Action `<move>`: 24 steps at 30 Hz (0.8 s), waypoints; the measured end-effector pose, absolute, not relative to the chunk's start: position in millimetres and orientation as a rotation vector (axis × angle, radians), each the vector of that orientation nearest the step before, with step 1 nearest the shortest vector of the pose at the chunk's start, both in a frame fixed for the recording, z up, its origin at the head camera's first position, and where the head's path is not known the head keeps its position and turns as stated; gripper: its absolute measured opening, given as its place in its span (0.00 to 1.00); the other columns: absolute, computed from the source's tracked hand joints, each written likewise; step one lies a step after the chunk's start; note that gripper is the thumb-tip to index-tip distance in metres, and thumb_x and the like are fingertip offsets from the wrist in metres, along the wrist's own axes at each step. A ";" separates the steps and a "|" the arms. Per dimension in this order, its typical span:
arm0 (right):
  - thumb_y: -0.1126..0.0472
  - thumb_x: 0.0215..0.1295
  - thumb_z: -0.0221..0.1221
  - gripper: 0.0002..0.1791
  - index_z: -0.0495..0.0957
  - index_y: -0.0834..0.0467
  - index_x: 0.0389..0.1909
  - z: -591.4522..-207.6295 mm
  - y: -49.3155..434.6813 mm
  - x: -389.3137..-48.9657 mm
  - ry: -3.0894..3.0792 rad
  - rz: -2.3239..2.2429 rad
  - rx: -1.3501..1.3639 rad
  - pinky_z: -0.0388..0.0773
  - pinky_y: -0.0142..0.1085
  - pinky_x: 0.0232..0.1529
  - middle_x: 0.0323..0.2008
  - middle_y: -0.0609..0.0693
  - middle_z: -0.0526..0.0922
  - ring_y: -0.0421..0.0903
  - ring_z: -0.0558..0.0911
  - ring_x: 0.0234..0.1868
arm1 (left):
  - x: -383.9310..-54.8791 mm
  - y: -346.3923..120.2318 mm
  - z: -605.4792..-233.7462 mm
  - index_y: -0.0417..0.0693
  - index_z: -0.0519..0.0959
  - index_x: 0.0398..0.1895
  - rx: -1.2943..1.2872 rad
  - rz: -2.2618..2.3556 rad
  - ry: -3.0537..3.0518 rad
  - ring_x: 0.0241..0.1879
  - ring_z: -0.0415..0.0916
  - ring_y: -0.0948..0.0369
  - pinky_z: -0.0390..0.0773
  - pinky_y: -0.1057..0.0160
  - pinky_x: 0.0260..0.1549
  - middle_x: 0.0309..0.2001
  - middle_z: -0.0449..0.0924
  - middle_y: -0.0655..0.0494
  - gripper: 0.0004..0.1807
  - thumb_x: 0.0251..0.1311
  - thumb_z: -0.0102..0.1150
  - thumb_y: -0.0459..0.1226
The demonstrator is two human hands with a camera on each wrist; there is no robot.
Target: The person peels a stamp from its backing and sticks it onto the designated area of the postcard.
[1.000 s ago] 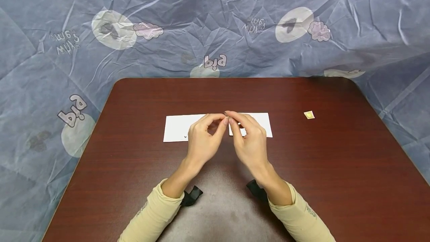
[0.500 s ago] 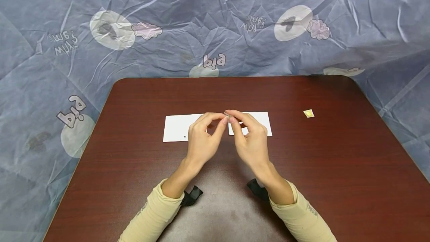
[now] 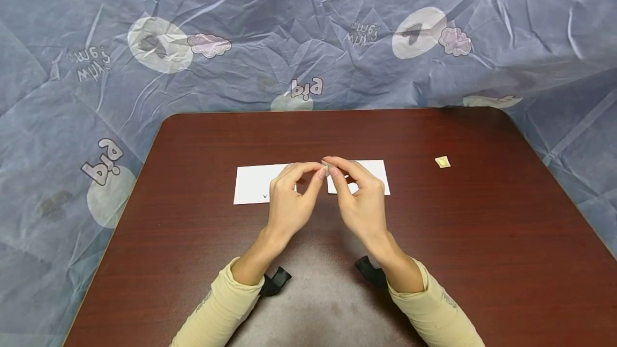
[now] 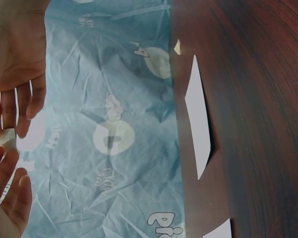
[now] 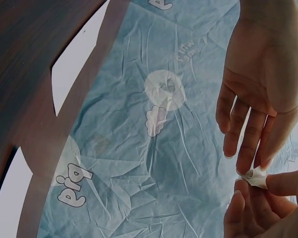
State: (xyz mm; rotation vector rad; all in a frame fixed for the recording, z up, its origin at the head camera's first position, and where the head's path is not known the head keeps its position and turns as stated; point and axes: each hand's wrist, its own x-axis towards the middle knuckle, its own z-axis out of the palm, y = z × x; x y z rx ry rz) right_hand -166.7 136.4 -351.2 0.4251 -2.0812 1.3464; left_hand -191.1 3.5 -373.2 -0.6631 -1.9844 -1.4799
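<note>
In the head view my left hand (image 3: 291,191) and right hand (image 3: 361,191) meet fingertip to fingertip over the middle of the table. Thumb and index finger of each pinch a small, thin, pale piece (image 3: 326,169) that looks like folded paper or a sticker. The right wrist view shows the pale piece (image 5: 257,177) creased and partly covered by fingers. Behind the hands lie two white cards, a left card (image 3: 251,183) with a small dark mark near its lower edge and a right card (image 3: 379,173). Parts of both are hidden by my hands.
A small yellowish square (image 3: 442,161) lies to the right on the brown table (image 3: 482,240). A wrinkled blue-grey printed sheet (image 3: 308,31) hangs beyond the table's far edge. Black straps (image 3: 277,281) show at both wrists.
The hands stay almost in place, still pinching. A little more of the pale piece shows between the fingertips than a second ago.
</note>
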 end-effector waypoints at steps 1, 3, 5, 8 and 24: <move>0.72 0.65 0.59 0.09 0.84 0.65 0.44 -350.8 136.5 -166.7 -2.080 1.357 0.425 0.73 0.31 0.37 0.38 0.52 0.86 0.44 0.81 0.35 | -190.9 3.4 -373.1 0.40 0.84 0.34 -0.664 -1.485 -1.980 0.29 0.76 0.61 0.76 0.62 0.29 0.30 0.83 0.54 0.04 0.61 0.62 0.32; 0.72 0.66 0.59 0.09 0.84 0.65 0.44 -350.0 136.7 -166.4 -2.075 1.387 0.421 0.73 0.31 0.37 0.38 0.52 0.86 0.44 0.80 0.35 | -190.7 3.3 -372.7 0.40 0.84 0.35 -0.669 -1.501 -1.969 0.28 0.76 0.61 0.77 0.60 0.28 0.29 0.83 0.54 0.04 0.61 0.63 0.32; 0.72 0.66 0.58 0.09 0.84 0.65 0.44 -349.6 136.9 -165.9 -2.070 1.414 0.415 0.73 0.31 0.37 0.38 0.52 0.86 0.43 0.80 0.34 | -190.4 3.1 -372.1 0.40 0.84 0.35 -0.673 -1.513 -1.963 0.28 0.76 0.60 0.77 0.58 0.28 0.29 0.83 0.54 0.04 0.61 0.63 0.32; 0.71 0.66 0.59 0.09 0.84 0.64 0.45 -348.9 137.3 -164.8 -2.063 1.451 0.399 0.73 0.31 0.36 0.38 0.52 0.86 0.42 0.79 0.34 | -189.9 3.1 -371.8 0.40 0.84 0.35 -0.683 -1.523 -1.951 0.28 0.77 0.60 0.78 0.54 0.28 0.29 0.83 0.53 0.04 0.61 0.63 0.32; 0.70 0.67 0.58 0.10 0.83 0.65 0.46 -345.7 141.7 -165.5 -2.063 1.574 0.373 0.75 0.31 0.38 0.38 0.54 0.86 0.47 0.82 0.35 | -188.3 2.9 -369.4 0.40 0.84 0.35 -0.680 -1.498 -1.959 0.27 0.78 0.62 0.77 0.65 0.30 0.29 0.84 0.54 0.04 0.62 0.61 0.32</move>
